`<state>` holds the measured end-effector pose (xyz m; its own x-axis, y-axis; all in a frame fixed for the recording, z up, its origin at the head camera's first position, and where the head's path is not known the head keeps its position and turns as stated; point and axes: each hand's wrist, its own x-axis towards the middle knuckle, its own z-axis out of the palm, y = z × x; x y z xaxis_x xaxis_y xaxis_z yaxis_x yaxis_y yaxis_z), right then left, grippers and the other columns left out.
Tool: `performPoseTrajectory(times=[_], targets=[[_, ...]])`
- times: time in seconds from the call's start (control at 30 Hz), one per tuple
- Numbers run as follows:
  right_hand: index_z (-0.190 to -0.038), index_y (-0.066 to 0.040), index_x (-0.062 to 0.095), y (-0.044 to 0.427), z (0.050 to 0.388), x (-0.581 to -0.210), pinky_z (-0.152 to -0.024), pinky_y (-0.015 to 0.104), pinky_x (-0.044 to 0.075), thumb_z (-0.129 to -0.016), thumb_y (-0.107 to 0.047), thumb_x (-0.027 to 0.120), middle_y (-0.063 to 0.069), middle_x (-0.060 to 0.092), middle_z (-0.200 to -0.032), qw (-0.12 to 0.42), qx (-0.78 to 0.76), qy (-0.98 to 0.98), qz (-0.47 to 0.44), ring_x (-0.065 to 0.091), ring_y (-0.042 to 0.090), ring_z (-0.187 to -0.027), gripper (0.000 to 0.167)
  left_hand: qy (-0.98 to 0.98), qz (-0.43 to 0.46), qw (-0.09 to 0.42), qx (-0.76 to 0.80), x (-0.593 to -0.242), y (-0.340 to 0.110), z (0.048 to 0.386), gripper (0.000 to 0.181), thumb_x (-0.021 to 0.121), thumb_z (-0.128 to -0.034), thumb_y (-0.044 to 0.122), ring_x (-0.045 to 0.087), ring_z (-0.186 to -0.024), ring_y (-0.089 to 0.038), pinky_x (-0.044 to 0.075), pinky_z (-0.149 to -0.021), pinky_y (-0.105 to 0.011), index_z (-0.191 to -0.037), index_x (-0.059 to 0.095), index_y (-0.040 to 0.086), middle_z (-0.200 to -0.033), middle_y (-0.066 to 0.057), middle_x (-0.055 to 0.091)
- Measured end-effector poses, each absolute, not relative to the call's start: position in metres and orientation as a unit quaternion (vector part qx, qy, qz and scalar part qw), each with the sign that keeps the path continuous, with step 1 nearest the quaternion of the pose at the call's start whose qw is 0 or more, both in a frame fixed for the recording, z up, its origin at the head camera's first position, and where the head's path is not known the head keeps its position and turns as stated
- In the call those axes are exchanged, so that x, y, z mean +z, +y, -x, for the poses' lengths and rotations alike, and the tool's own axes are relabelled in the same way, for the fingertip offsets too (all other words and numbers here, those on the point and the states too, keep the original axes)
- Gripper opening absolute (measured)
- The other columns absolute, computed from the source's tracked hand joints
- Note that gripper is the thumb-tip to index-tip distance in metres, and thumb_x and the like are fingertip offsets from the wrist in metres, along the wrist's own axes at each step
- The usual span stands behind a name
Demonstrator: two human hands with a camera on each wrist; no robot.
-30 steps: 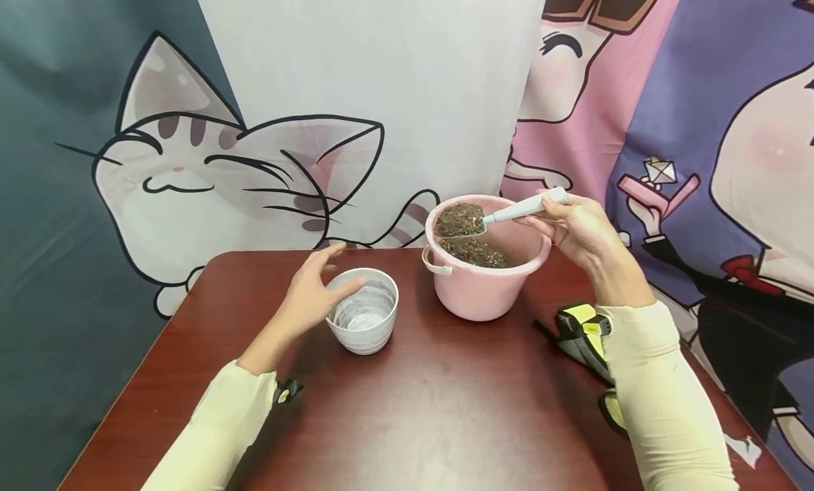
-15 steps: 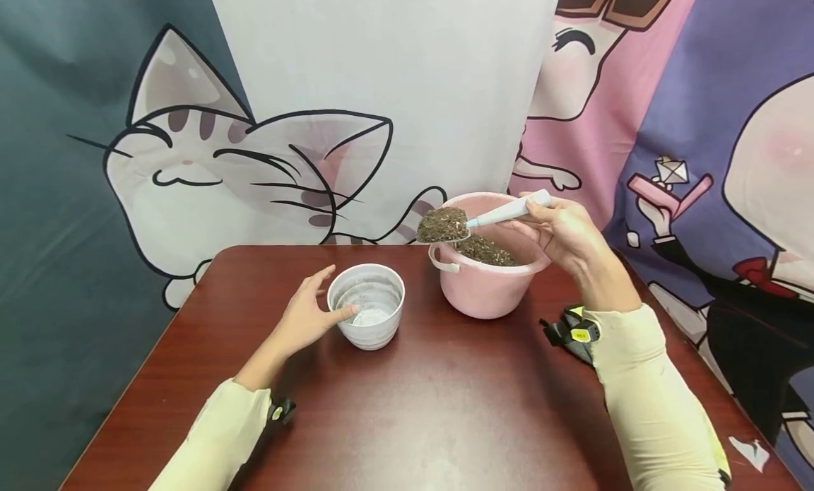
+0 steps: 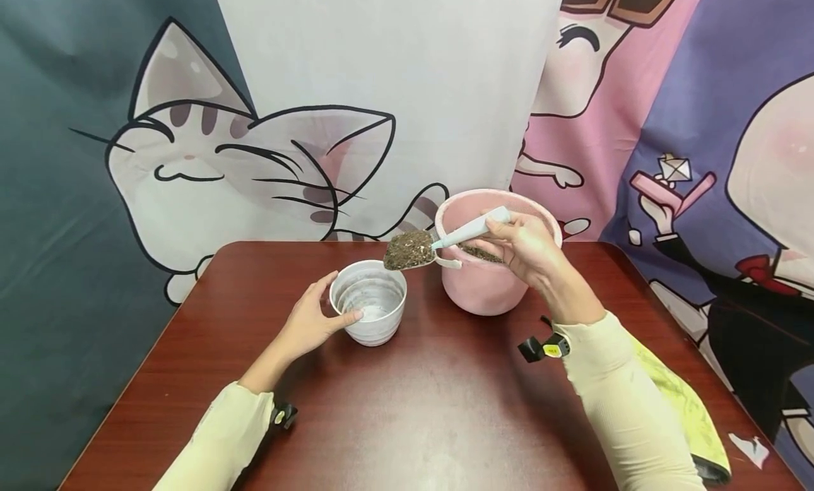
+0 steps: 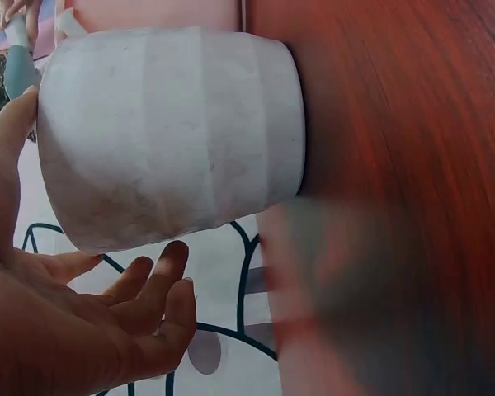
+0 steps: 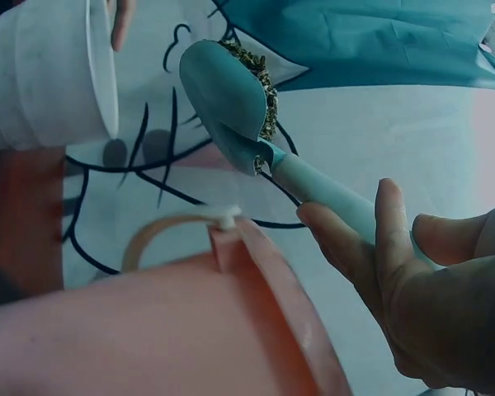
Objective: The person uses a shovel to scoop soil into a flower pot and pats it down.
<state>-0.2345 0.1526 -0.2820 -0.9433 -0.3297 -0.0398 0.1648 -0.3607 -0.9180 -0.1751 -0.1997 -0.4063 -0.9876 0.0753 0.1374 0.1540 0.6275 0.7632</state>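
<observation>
My right hand (image 3: 531,254) grips the pale handle of a garden trowel (image 3: 470,228). Dark soil (image 3: 409,250) is heaped on the trowel's blade, which is over the far right rim of a white flowerpot (image 3: 375,328). In the right wrist view the trowel (image 5: 223,91) shows its underside, with soil along one edge. My left hand (image 3: 311,320) holds the flowerpot at its left side, thumb at the rim and fingers around the outside. The left wrist view shows the pot (image 4: 173,140) standing on the table. Its visible inside holds no soil.
A pink bucket (image 3: 483,290) with a white handle and soil inside stands just right of the flowerpot, below my right hand. A yellow and black item (image 3: 683,399) lies beside my right forearm. A white scrap (image 3: 749,450) is near the right edge of the reddish-brown table (image 3: 407,420).
My right hand has carried the loaded trowel left and down, from above the bucket to the flowerpot's rim. My left hand has closed in on the pot and taken hold of it.
</observation>
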Motion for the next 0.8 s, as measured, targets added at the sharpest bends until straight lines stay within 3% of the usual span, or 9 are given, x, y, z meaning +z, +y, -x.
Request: performPoseTrajectory(times=[0.2, 0.47, 0.67, 0.8], targets=[[-0.101, 0.002, 0.058, 0.141, 0.230, -0.292, -0.095, 0.042, 0.047, -0.102, -0.002, 0.051, 0.014, 0.072, -0.095, 0.160, -0.815, 0.549, 0.090, 0.072, 0.024, -0.093, 0.008, -0.903, 0.066, 0.047, -0.421, -0.410, -0.199, 0.177, 0.095, 0.083, -0.0778, 0.044, 0.053, -0.101, -0.026, 0.042, -0.084, -0.039, -0.152, 0.036, 0.008, -0.128, -0.016, 0.052], [-0.114, 0.006, 0.051, 0.118, 0.227, -0.304, -0.091, 0.037, 0.050, -0.101, 0.004, 0.047, 0.013, 0.070, -0.096, 0.139, -0.815, 0.554, 0.101, 0.072, 0.022, -0.093, 0.014, -0.901, 0.066, 0.059, -0.425, -0.413, -0.201, 0.178, 0.096, 0.084, -0.0765, 0.046, 0.051, -0.108, -0.029, 0.041, -0.092, -0.046, -0.152, 0.036, 0.010, -0.135, -0.017, 0.050], [-0.122, 0.011, 0.048, 0.103, 0.224, -0.310, -0.089, 0.036, 0.052, -0.101, 0.004, 0.046, 0.010, 0.068, -0.097, 0.128, -0.805, 0.573, 0.087, 0.071, 0.020, -0.092, 0.022, -0.898, 0.064, 0.059, -0.431, -0.414, -0.201, 0.176, 0.096, 0.083, -0.0768, 0.047, 0.051, -0.106, -0.029, 0.041, -0.089, -0.045, -0.153, 0.036, 0.011, -0.132, -0.016, 0.050], [-0.124, 0.012, 0.049, 0.096, 0.223, -0.313, -0.084, 0.031, 0.055, -0.101, 0.005, 0.047, 0.010, 0.065, -0.098, 0.120, -0.793, 0.592, 0.079, 0.071, 0.019, -0.088, 0.024, -0.895, 0.065, 0.060, -0.437, -0.415, -0.201, 0.175, 0.097, 0.083, -0.0768, 0.047, 0.050, -0.118, -0.032, 0.040, -0.099, -0.052, -0.153, 0.035, 0.010, -0.140, -0.019, 0.046]])
